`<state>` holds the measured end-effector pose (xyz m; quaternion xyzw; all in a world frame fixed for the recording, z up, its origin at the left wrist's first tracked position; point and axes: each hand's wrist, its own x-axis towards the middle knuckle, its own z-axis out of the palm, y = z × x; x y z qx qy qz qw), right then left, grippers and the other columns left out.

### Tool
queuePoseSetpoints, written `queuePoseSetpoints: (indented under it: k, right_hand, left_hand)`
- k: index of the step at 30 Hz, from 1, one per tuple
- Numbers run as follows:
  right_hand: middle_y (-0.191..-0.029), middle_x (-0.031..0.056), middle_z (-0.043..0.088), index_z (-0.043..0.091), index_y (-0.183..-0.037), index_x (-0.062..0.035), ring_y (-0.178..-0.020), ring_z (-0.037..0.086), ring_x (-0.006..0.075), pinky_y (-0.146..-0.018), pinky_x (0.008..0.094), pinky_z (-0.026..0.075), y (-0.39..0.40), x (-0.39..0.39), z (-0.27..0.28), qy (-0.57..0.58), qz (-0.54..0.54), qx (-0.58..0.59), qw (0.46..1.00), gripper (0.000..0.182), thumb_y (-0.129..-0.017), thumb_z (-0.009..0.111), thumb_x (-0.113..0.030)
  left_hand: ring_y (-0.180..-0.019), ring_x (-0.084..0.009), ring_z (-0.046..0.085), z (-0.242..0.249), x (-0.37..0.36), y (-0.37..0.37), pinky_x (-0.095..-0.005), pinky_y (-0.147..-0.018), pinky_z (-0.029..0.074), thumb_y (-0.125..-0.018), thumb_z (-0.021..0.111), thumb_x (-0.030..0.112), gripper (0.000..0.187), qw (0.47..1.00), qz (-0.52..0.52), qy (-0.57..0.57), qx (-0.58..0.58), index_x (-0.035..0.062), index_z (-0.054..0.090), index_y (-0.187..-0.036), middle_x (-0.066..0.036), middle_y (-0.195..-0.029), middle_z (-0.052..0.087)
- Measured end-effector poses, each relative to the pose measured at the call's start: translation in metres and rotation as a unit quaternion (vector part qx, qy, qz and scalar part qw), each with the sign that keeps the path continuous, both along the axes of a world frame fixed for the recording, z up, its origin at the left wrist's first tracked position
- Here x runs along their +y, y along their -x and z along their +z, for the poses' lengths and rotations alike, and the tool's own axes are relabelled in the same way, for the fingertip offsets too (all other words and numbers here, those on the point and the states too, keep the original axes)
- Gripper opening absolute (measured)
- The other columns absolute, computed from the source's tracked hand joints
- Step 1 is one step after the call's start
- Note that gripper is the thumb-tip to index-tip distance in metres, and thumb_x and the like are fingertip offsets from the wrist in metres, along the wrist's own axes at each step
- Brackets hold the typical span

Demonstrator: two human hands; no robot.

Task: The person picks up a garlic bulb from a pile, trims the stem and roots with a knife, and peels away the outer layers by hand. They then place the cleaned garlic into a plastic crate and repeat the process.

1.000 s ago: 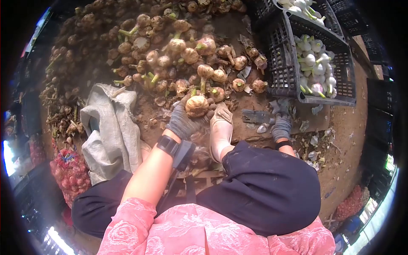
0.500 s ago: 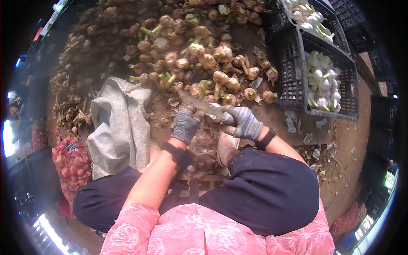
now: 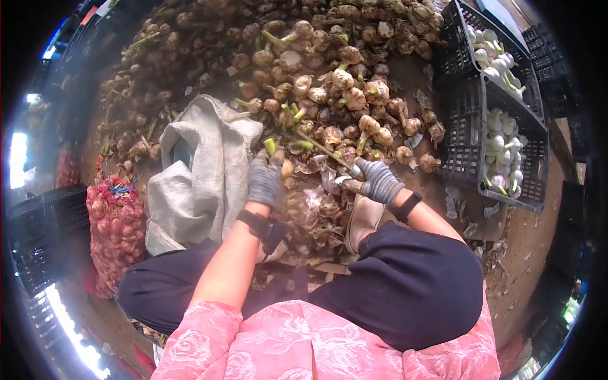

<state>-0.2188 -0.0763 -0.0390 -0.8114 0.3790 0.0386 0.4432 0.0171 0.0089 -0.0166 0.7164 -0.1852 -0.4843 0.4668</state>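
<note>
My left hand (image 3: 265, 182), in a grey glove, is closed around a garlic bulb (image 3: 287, 168) that shows partly beside the fingers. A cut green stem (image 3: 270, 147) sticks up above them. My right hand (image 3: 380, 182), gloved too, grips a knife (image 3: 328, 151) whose narrow blade points up and left toward the pile. A gap separates the blade from my left hand. Below and between the hands lies a heap of garlic skins and trimmings (image 3: 316, 212). Unpeeled, soil-stained garlic bulbs (image 3: 354, 98) are piled just beyond.
Black crates (image 3: 484, 145) at the right hold white, cleaned garlic (image 3: 503, 152). A pale woven sack (image 3: 206, 171) lies left of my left hand. Farther left stands a red net bag (image 3: 117, 221) full of garlic. My shoe (image 3: 363, 221) is below my right hand.
My hands have moved apart, and the knife blade has come away from my left hand. A green stem now shows above the left fingers. The whole view has shifted slightly.
</note>
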Motion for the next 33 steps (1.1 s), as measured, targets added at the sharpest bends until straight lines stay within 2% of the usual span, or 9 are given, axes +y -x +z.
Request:
queuePoseSetpoints:
  k: [4,8,10,14,17,21,26,28,33]
  right_hand:
    - [-0.082,0.0166,0.057,0.052,-0.092,-0.0031,-0.071,0.057,0.0305,-0.063,0.0379,0.045,-0.028,0.004,0.005,-0.071,-0.106,-0.175,0.976,0.044,-0.068,0.071,-0.035]
    - [-0.079,0.0112,0.054,0.052,-0.096,-0.0023,-0.068,0.051,0.0227,-0.066,0.0347,0.045,-0.042,0.004,0.018,-0.065,-0.092,-0.197,0.974,0.049,-0.066,0.074,-0.034]
    - [-0.08,0.0098,0.055,0.051,-0.096,-0.0017,-0.073,0.051,0.0192,-0.069,0.0335,0.044,-0.043,0.003,0.025,-0.306,-0.208,-0.178,0.912,0.051,-0.066,0.074,-0.035]
    - [-0.077,0.0079,0.055,0.051,-0.096,-0.001,-0.069,0.051,0.0164,-0.067,0.0314,0.044,-0.044,0.006,-0.002,-0.109,-0.145,-0.195,0.964,0.052,-0.067,0.073,-0.037]
    - [-0.078,0.0079,0.056,0.054,-0.094,-0.0009,-0.07,0.051,0.0154,-0.067,0.0307,0.045,-0.044,0.0,-0.004,-0.2,-0.162,-0.186,0.948,0.048,-0.066,0.074,-0.034]
    - [-0.078,0.0051,0.057,0.056,-0.091,-0.0016,-0.074,0.051,0.0132,-0.069,0.03,0.045,-0.041,-0.006,0.008,-0.174,-0.11,-0.159,0.965,0.04,-0.067,0.074,-0.027]
    - [-0.08,0.0059,0.057,0.056,-0.092,-0.0014,-0.074,0.05,0.012,-0.069,0.0292,0.044,-0.037,-0.016,0.021,-0.164,-0.05,-0.147,0.974,0.039,-0.068,0.073,-0.027]
    - [-0.079,0.0075,0.056,0.056,-0.093,-0.001,-0.075,0.05,0.0124,-0.069,0.0296,0.044,-0.036,-0.016,0.026,-0.18,-0.059,-0.169,0.967,0.039,-0.069,0.073,-0.026]
    - [-0.072,0.0082,0.057,0.056,-0.095,-0.0016,-0.066,0.054,0.0151,-0.063,0.0301,0.046,-0.033,-0.009,0.048,-0.01,-0.078,-0.206,0.975,0.035,-0.07,0.07,-0.021]
  left_hand:
    - [-0.076,-0.0206,0.06,-0.028,-0.011,0.005,-0.033,-0.064,0.053,-0.087,0.049,0.034,0.033,0.916,0.126,-0.166,0.342,0.0043,0.054,-0.099,-0.012,-0.086,0.06]
    - [-0.088,-0.0249,0.059,-0.003,-0.011,0.034,-0.0426,-0.071,0.053,-0.087,0.046,0.04,0.04,0.931,0.018,-0.102,0.351,0.0066,0.048,-0.111,-0.012,-0.1,0.056]
    - [-0.087,-0.0235,0.059,-0.007,-0.008,0.036,-0.0412,-0.071,0.053,-0.083,0.053,0.039,0.043,0.941,0.012,-0.081,0.329,0.0073,0.045,-0.111,-0.011,-0.1,0.056]
    - [-0.087,-0.0202,0.058,0.005,-0.005,0.024,-0.0362,-0.073,0.052,-0.073,0.067,0.027,0.043,0.933,-0.164,-0.016,0.321,0.0091,0.046,-0.107,-0.01,-0.1,0.054]
    - [-0.081,-0.0165,0.059,-0.065,0.0,0.012,-0.0297,-0.074,0.048,-0.065,0.074,0.03,0.049,0.88,-0.457,0.077,0.098,0.0068,0.053,-0.103,-0.004,-0.089,0.06]
    - [-0.075,-0.0172,0.059,0.024,-0.017,0.021,-0.0295,-0.068,0.048,-0.055,0.078,0.034,0.062,0.826,-0.508,-0.196,-0.148,0.007,0.057,-0.106,-0.008,-0.085,0.062]
    - [-0.091,-0.0199,0.058,0.052,-0.018,0.038,-0.0289,-0.076,0.047,-0.049,0.082,0.035,0.075,0.753,-0.523,-0.168,-0.362,0.007,0.053,-0.112,-0.011,-0.097,0.06]
    - [-0.096,-0.0175,0.055,0.028,-0.007,0.037,-0.0291,-0.081,0.047,-0.052,0.081,0.017,0.076,0.914,-0.398,0.035,-0.065,0.007,0.044,-0.117,-0.009,-0.104,0.056]
    - [-0.097,-0.0158,0.053,-0.009,-0.009,0.032,-0.0268,-0.082,0.047,-0.056,0.081,0.009,0.073,0.955,-0.186,0.099,0.208,0.0062,0.039,-0.116,-0.008,-0.11,0.053]
